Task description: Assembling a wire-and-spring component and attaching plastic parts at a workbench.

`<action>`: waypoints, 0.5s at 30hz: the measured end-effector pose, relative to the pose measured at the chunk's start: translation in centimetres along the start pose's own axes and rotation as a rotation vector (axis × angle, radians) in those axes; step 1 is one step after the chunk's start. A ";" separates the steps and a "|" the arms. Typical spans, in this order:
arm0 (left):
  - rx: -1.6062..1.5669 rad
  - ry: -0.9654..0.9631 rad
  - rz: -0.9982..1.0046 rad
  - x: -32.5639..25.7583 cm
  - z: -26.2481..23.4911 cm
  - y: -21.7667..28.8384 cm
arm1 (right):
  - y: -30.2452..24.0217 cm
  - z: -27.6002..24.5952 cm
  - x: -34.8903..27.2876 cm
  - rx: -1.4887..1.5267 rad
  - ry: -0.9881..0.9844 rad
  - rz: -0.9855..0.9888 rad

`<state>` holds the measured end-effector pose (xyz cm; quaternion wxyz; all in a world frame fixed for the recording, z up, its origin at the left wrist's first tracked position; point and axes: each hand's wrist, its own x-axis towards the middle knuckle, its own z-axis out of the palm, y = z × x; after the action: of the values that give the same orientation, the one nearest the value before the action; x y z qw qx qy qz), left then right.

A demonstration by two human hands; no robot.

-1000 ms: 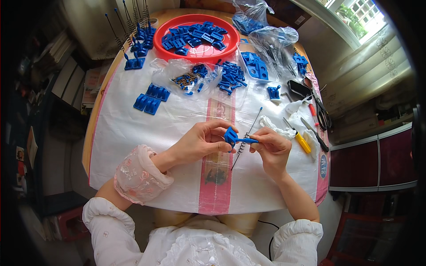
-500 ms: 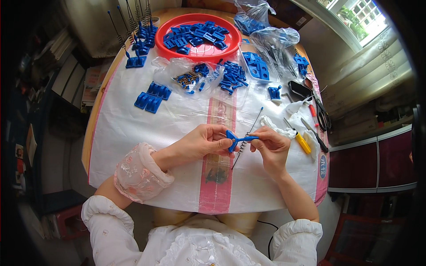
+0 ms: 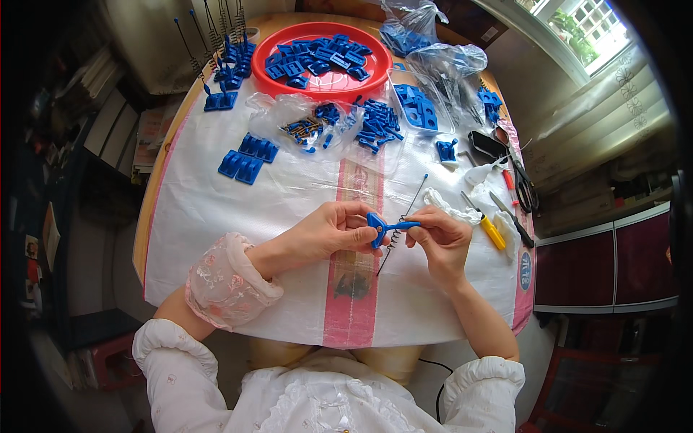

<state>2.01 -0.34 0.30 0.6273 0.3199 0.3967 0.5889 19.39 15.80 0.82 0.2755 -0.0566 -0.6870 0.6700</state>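
Above the front middle of the table, my left hand (image 3: 343, 227) is closed on the wide end of a blue plastic piece (image 3: 377, 229). The piece has a base and a narrow stem pointing right. My right hand (image 3: 444, 242) pinches that stem near its tip between thumb and fingers. A thin black wire with a coiled middle (image 3: 394, 239) and a blue tip runs slantwise past the stem. I cannot tell whether the wire lies on the sheet or is attached to the piece. My fingers hide part of the blue base.
Blue clips fill a red basin (image 3: 261, 70) at the back. Before it are a plastic bag (image 3: 271, 115) of small screws and a pile of blue stems (image 3: 377, 124). Blue blocks (image 3: 249, 157) sit left. A yellow-handled screwdriver (image 3: 493, 232), knife (image 3: 514, 220) and scissors (image 3: 527, 191) lie right.
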 end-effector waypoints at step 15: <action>-0.001 0.026 -0.004 -0.1 0.3 0.2 | -0.1 0.1 0.0 0.008 0.002 0.007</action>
<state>2.16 -0.40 0.65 0.6236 0.3112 0.4052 0.5917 19.40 15.75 0.95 0.2741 -0.0589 -0.6839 0.6735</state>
